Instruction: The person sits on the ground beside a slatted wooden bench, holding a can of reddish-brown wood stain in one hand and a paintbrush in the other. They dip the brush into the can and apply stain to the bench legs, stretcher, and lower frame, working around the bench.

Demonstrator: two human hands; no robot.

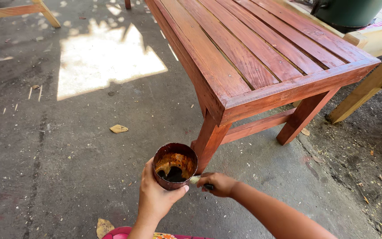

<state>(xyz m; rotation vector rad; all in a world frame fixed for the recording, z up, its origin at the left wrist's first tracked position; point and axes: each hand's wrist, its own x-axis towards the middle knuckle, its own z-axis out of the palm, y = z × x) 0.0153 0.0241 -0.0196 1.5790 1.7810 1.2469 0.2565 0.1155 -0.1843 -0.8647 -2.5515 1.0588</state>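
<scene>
Head view, looking down; places are given relative to the red-brown stained slatted wooden table (261, 53), read from left to right.

Far left of the table, at the upper corner of the view, stand pale unstained wooden legs (9, 13) of another piece of furniture. Between these and the table, a bright patch of sunlight (107, 57) falls on the grey concrete floor (45, 155), which carries pale wood splinters and a dry tan leaf (119, 129) lying left of the table's near leg (208, 141).

Below and just left of that leg, the left hand (155, 199) is wrapped around the side of a small round stain-smeared cup (174, 165), fingers curled on its wall and thumb pressed against its lower right edge. The cup is held upright and close to the leg; dark liquid lies at its bottom and orange-brown residue coats its inner wall.

Just right of the cup, below the leg, the right hand (217, 183) is closed in a pinch on a small brush (197, 179), whose pale bristle end points toward the cup's rim and lies just beside it; the handle is mostly hidden in the fingers.

Right of the table stand further pale wooden beams (368, 88), and beyond its far right corner sits a dark green rounded container (348, 11).
</scene>
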